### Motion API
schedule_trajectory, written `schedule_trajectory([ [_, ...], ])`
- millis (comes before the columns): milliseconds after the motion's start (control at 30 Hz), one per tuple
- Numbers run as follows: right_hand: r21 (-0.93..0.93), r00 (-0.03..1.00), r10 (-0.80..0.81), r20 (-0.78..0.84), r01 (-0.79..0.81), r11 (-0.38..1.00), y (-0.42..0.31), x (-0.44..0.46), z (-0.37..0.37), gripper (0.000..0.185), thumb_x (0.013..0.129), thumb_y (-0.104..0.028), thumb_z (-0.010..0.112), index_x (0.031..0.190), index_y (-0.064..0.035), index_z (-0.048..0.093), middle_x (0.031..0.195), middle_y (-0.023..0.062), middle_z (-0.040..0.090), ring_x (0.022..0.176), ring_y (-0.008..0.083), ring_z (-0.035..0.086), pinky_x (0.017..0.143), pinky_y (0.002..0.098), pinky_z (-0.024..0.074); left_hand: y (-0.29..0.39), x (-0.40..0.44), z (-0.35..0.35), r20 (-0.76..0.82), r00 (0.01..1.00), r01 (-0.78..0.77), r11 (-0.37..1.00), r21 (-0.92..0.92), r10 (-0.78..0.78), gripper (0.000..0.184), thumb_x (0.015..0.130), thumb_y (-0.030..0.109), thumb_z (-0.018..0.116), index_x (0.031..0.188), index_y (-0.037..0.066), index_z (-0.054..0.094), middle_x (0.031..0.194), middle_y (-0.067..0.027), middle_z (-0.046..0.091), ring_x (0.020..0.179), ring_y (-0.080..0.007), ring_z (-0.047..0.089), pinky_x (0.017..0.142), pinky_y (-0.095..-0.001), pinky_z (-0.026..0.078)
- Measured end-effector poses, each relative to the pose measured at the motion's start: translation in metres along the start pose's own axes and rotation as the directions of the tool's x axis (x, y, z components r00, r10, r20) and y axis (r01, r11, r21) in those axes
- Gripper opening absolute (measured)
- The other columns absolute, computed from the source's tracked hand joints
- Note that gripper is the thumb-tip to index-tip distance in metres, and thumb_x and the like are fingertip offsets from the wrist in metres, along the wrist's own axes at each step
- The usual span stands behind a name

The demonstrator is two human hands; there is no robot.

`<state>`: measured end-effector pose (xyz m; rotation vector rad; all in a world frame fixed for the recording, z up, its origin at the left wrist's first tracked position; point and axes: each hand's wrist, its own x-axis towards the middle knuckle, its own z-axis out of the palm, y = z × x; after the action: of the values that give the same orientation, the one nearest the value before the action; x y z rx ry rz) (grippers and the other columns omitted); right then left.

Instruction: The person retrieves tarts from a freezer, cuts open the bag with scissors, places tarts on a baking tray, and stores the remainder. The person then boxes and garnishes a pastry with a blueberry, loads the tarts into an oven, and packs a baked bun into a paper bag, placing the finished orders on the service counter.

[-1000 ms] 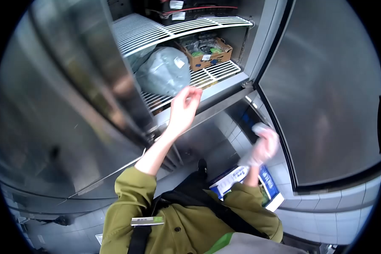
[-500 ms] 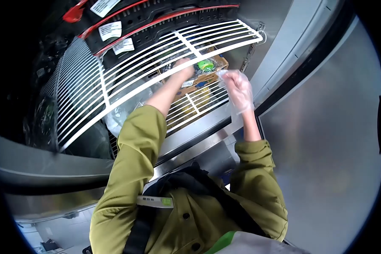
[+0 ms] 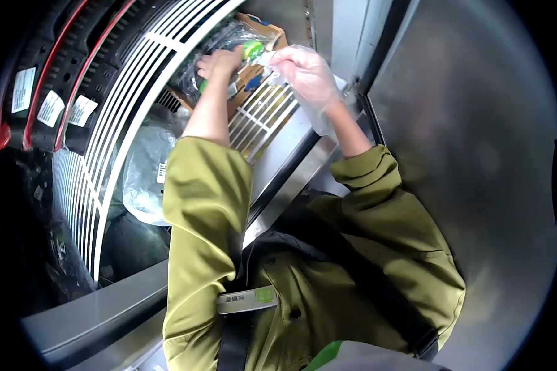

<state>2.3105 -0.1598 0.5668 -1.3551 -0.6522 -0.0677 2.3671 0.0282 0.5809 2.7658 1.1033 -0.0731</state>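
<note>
My bare left hand (image 3: pixel 220 63) reaches past the wire shelf into a cardboard box (image 3: pixel 246 83). Its fingers are apart, over crinkled clear plastic (image 3: pixel 226 38). Just beyond its fingertips, at the right, is a bright green item (image 3: pixel 252 49) whose kind I cannot make out. A second bit of green shows under the wrist. My right hand (image 3: pixel 306 74) wears a loose clear disposable glove. Its fingers are closed, pinching crumpled clear plastic film (image 3: pixel 272 69) at the box's near right corner.
A white wire shelf (image 3: pixel 178 46) curves above the box, and a lower wire rack (image 3: pixel 260 117) supports it. Black crates (image 3: pixel 68 68) with red edges and white labels stand at the left. A clear bag (image 3: pixel 145 173) hangs below. The steel door (image 3: pixel 464 154) is at right.
The view has turned and come closer to the box. My left hand has gone from a closed shape to spread fingers. My right hand has moved in beside the green item.
</note>
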Motion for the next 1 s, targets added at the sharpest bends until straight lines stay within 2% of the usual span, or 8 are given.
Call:
schedule_trajectory([
  [100,0.031,0.985,0.133,0.111,-0.137,0.99,0.007,-0.008,-0.001,0.013,0.082,-0.005,0.049,0.087,-0.0005,0.06,0.084,0.0041,0.058,0.077,0.0096,0.054,0.07,0.0226,0.0436,-0.016,0.017,0.009,-0.054,0.999,-0.029,0.905,-0.425,0.006,0.069,0.071,0.046,0.06,0.121,0.001,0.046,0.126,-0.0223,0.04,0.119,-0.0344,0.032,0.099,-0.0424,0.026],
  [167,-0.011,0.995,0.098,0.029,-0.098,0.995,0.01,-0.009,-0.001,0.013,0.081,-0.005,0.05,0.088,-0.0004,0.06,0.085,0.0044,0.057,0.074,0.0102,0.054,0.067,0.0225,0.0435,-0.018,0.025,0.015,-0.337,0.939,-0.306,0.608,-0.733,0.066,0.032,0.069,0.018,0.07,0.085,-0.003,0.053,0.078,-0.0121,0.059,0.061,-0.0182,0.056,0.052,-0.0299,0.046],
  [333,-0.178,0.991,-0.136,-0.016,0.131,0.975,0.008,0.008,0.006,0.016,0.078,-0.004,0.051,0.09,-0.0006,0.06,0.083,0.0066,0.057,0.072,0.0126,0.055,0.064,0.0235,0.0436,-0.004,0.017,0.024,0.053,0.998,0.048,0.189,-0.981,0.021,0.03,0.072,0.015,0.071,0.084,-0.003,0.05,0.069,-0.0099,0.055,0.042,-0.0152,0.048,0.033,-0.0298,0.037],
  [567,-0.438,0.961,-0.264,-0.076,0.206,0.875,-0.006,0.026,0.011,0.027,0.076,-0.018,0.057,0.099,-0.0026,0.058,0.095,0.0122,0.058,0.088,0.0214,0.056,0.078,0.0302,0.0443,-0.02,-0.019,-0.022,-0.462,0.879,-0.303,0.606,-0.736,-0.122,0.046,0.065,0.015,0.069,0.102,-0.007,0.053,0.098,-0.0169,0.059,0.087,-0.0243,0.058,0.078,-0.0312,0.044],
  [633,-0.527,0.952,-0.301,0.048,0.28,0.802,-0.021,0.031,0.015,0.037,0.076,-0.026,0.06,0.104,-0.0028,0.056,0.101,0.0142,0.057,0.096,0.0256,0.055,0.084,0.0332,0.0424,-0.037,-0.041,-0.025,-0.566,0.824,-0.566,-0.119,-0.816,-0.04,0.035,0.072,0.012,0.062,0.1,-0.007,0.055,0.093,-0.0124,0.06,0.082,-0.0213,0.058,0.075,-0.0299,0.045],
  [733,-0.584,0.964,-0.152,0.216,0.253,0.771,-0.017,0.035,0.048,0.082,0.065,-0.05,0.065,0.124,-0.0008,0.039,0.122,0.0245,0.042,0.113,0.0349,0.043,0.095,0.0358,0.0343,-0.06,-0.075,-0.025,-0.229,0.973,-0.185,-0.512,-0.839,0.023,0.034,0.081,0.022,0.055,0.108,0.002,0.05,0.099,-0.0089,0.055,0.092,-0.0191,0.053,0.081,-0.0328,0.043],
  [933,-0.161,0.814,-0.172,0.555,0.308,0.938,-0.019,0.041,0.075,0.069,0.075,-0.043,0.061,0.123,0.0014,0.04,0.123,0.0208,0.041,0.103,0.0265,0.051,0.085,0.0313,0.0451,-0.091,-0.106,-0.018,-0.262,0.899,0.233,-0.89,-0.393,0.351,0.064,0.08,0.059,0.042,0.122,0.011,0.042,0.121,-0.0077,0.047,0.109,-0.0267,0.044,0.094,-0.0432,0.035],
  [1000,-0.473,0.85,-0.072,0.523,0.359,0.804,-0.031,0.037,0.079,0.078,0.07,-0.05,0.061,0.122,0.0035,0.041,0.128,0.0239,0.036,0.108,0.0298,0.046,0.091,0.0326,0.0379,-0.088,-0.107,-0.015,-0.279,0.933,0.069,-0.876,-0.477,0.226,0.064,0.081,0.059,0.04,0.123,0.01,0.04,0.121,-0.0075,0.046,0.109,-0.0257,0.044,0.095,-0.0415,0.034],
])
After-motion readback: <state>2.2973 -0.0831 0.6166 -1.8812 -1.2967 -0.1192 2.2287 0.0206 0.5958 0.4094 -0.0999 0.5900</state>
